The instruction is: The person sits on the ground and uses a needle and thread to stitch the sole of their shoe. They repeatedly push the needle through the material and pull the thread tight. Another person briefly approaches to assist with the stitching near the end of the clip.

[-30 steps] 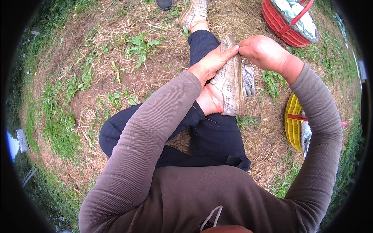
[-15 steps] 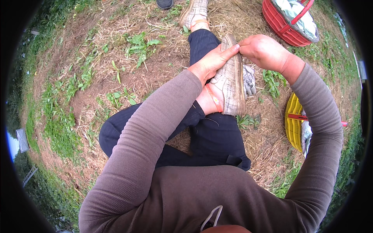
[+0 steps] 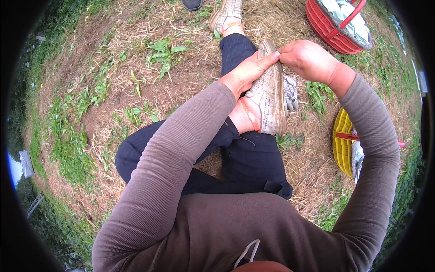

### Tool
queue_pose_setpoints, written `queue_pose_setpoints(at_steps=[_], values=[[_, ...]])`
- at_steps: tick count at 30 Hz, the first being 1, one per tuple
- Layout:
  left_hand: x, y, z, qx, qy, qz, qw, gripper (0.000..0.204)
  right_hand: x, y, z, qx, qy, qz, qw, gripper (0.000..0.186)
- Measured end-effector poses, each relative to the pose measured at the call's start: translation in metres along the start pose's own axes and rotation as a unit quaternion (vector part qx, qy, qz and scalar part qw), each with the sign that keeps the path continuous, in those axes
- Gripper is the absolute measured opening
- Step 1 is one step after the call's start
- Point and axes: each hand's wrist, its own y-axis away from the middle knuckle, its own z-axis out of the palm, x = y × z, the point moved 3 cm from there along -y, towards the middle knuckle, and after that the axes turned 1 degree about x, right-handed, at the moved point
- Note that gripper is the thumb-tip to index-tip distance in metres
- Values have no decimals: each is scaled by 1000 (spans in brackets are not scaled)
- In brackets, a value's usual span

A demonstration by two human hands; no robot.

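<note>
A dirty off-white plaid shoe (image 3: 272, 97) is on my foot, which is drawn up across my other leg with the sole side turned to the right. My left hand (image 3: 251, 70) wraps over the front part of this shoe, thumb lying across toward the sole. Beside that thumb tip, at the edge of the sole, the fingertips of my right hand (image 3: 306, 60) are pinched together. Whatever is between them is too small or hidden to make out. An orange-red band with a small flower (image 3: 252, 117) circles my ankle. Partly behind the shoe lies a grey-white glove-like cloth item (image 3: 291, 94).
A red basket (image 3: 327, 28) with pale cloth or plastic inside stands at the far right. Nearer, a yellow basket (image 3: 343, 141) with a red handle is partly covered by my right arm. Dry grass and green weeds (image 3: 165, 54) cover the ground. A dark shoe (image 3: 192, 4) shows at the top edge.
</note>
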Motion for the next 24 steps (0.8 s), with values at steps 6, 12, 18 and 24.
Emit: queue_pose_setpoints(at_steps=[6, 12, 18, 24], values=[[0, 1, 1, 6, 0, -8, 1000, 75, 0, 0, -1, -2, 0, 1, 1000, 7], [-2, -1, -1, 5, 4, -11, 1000, 74, 0, 0, 0, 7, -11, -6, 1000, 6], [-8, -4, -5, 14, 30, 2, 999, 72, 1, 1, 0, 6, -6, -9, 1000, 4], [-5, -3, -4, 20, 35, 2, 999, 76, 2, -1, 0, 0, -5, 0, 1000, 6]])
